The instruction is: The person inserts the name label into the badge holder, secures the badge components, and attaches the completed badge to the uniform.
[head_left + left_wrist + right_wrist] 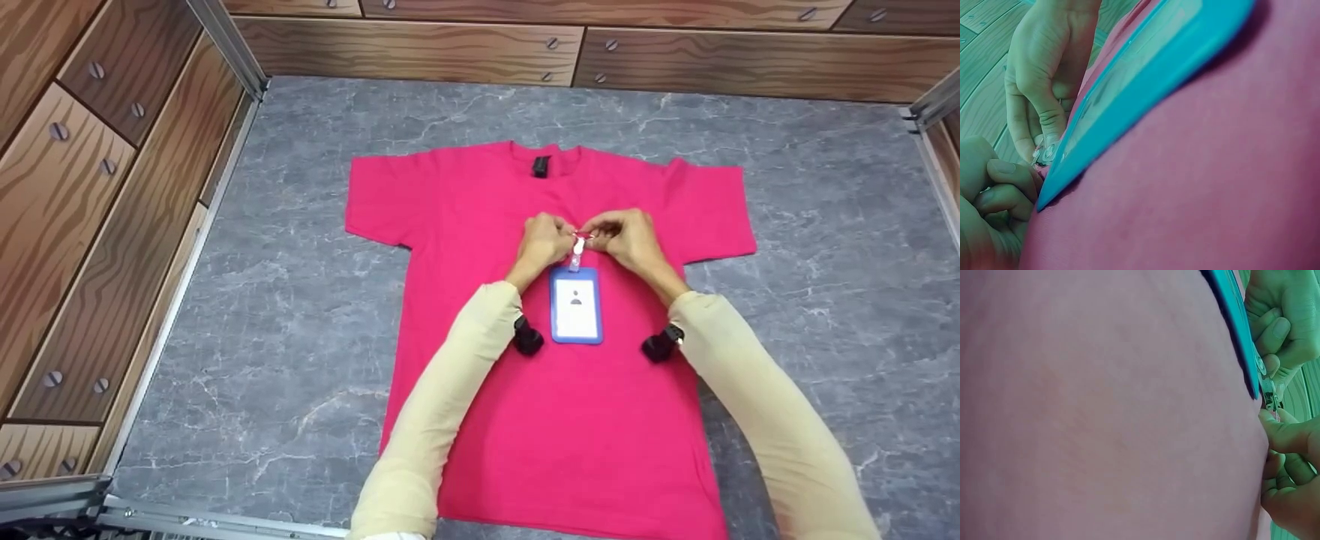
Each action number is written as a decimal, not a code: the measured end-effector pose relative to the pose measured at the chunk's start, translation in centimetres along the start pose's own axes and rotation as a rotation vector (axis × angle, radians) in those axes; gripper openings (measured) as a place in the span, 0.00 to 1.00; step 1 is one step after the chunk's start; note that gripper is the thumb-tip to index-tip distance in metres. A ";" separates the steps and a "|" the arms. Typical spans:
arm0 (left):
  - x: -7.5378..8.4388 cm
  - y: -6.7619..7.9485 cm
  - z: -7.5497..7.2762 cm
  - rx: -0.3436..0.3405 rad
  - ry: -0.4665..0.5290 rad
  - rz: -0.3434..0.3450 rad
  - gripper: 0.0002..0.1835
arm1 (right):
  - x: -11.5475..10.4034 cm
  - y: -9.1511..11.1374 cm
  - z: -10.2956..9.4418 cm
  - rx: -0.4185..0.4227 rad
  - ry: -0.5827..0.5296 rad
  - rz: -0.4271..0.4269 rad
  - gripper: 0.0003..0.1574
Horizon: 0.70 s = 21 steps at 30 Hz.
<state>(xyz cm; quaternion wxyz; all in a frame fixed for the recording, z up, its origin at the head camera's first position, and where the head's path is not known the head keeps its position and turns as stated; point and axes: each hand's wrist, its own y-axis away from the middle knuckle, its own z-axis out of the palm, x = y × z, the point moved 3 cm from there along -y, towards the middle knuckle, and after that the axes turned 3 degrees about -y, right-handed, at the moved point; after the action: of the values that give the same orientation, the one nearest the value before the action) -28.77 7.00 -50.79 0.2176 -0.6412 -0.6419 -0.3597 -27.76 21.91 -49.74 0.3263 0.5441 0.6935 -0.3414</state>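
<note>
A pink T-shirt (547,420) lies spread flat, its neck away from me. On its chest rests a blue badge holder (576,337) with a white card inside. A short clear strap joins it to a metal badge clip (578,246). My left hand (546,241) pinches a small fold of the shirt beside the clip. From the other side, my right hand (628,238) holds the clip between thumb and fingers. Both sets of fingertips nearly meet there. In the left wrist view, pink cloth shows at the clip (1049,151); fingers partly hide the exact grip.
The shirt lies on a grey marbled surface (300,300). Wood-patterned panels (405,52) stand along the back and left, with metal rails (180,300) at the edges. A black wrist camera (527,337) hangs low over the shirt from my left wrist, another (660,345) from my right.
</note>
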 end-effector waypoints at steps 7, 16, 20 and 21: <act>-0.1 -0.1 0.2 -0.002 0.022 -0.009 0.07 | 0.0 -0.1 -0.2 -0.006 0.021 0.016 0.12; 0.0 -0.1 0.2 0.010 0.039 -0.005 0.06 | 0.3 0.1 0.0 0.014 0.021 0.057 0.14; -0.3 -0.1 0.4 -0.029 0.166 -0.021 0.06 | 0.5 0.2 0.1 0.012 -0.005 0.076 0.19; -0.5 -0.1 0.5 -0.049 0.216 -0.028 0.07 | 0.6 0.2 0.0 0.008 0.002 0.083 0.22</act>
<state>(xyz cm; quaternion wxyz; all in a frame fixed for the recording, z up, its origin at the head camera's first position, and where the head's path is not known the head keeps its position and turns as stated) -28.74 7.03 -51.49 0.2647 -0.5949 -0.6146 -0.4453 -27.70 22.25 -50.23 0.3373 0.5742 0.6692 -0.3298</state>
